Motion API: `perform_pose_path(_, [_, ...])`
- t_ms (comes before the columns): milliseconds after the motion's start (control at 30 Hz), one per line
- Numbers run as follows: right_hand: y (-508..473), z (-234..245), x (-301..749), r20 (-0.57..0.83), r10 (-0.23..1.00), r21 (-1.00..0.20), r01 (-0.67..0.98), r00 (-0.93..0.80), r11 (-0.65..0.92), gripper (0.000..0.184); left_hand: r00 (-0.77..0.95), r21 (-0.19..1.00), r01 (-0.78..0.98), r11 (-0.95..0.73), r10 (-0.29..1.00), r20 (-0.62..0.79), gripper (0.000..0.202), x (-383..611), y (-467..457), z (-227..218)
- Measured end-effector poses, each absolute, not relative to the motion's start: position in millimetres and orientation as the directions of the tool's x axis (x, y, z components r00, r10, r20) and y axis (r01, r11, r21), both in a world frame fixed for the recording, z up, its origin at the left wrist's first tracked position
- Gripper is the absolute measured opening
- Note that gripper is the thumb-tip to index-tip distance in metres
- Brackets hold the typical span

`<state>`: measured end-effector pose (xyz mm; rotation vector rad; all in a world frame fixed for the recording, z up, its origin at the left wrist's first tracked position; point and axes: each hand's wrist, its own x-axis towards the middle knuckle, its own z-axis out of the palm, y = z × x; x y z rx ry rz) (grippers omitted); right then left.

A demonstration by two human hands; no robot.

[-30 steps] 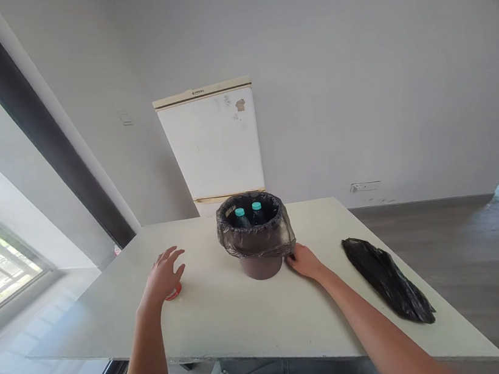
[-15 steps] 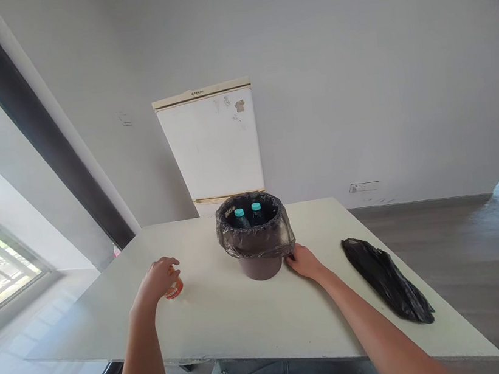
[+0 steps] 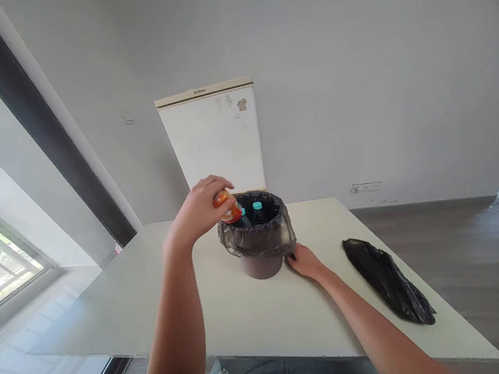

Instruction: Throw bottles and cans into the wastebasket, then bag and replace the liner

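Observation:
My left hand (image 3: pixel 201 208) is closed around an orange-red can (image 3: pixel 230 208) with some white on it. The can is tilted over the left rim of a small trash bin (image 3: pixel 262 267). A thin black bin liner (image 3: pixel 261 240) lines the bin and folds down over its outside. Inside stand two bottles with teal caps, one bottle cap (image 3: pixel 257 205) in plain sight and the other partly behind the can. Low on the bin's right side, my right hand (image 3: pixel 305 261) grips the bin with curled fingers; the fingertips are partly hidden.
A bunched black plastic bag (image 3: pixel 388 282) lies on the right part of the white table (image 3: pixel 250 328). Behind the table stands a white fridge (image 3: pixel 216 142) against the grey wall. A window (image 3: pixel 1 256) is at the left.
My left hand has lifted the can off the table's left side and carried it right to the bin's rim. My right hand stays at the bin.

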<state>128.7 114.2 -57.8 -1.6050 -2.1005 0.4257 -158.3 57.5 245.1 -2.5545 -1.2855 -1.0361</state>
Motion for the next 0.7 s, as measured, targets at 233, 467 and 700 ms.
perform_pose_path(233, [116, -59, 126, 0.171, 0.965, -0.494, 0.83, -0.198, 0.258, 0.014, 0.608, 0.187, 0.681, -0.708, 0.689, 0.394, 0.022, -108, 104, 226])
perform_pose_path(467, [116, -57, 126, 0.184, 0.96, -0.484, 0.831, -0.21, 0.275, 0.015, 0.745, 0.188, 0.597, -0.78, 0.626, 0.233, 0.032, -97, 128, 189])
perform_pose_path(700, [116, -58, 125, 0.192, 0.958, -0.48, 0.832, -0.212, 0.28, 0.014, 0.76, 0.26, 0.602, -0.755, 0.642, 0.105, 0.045, -98, 138, 184])
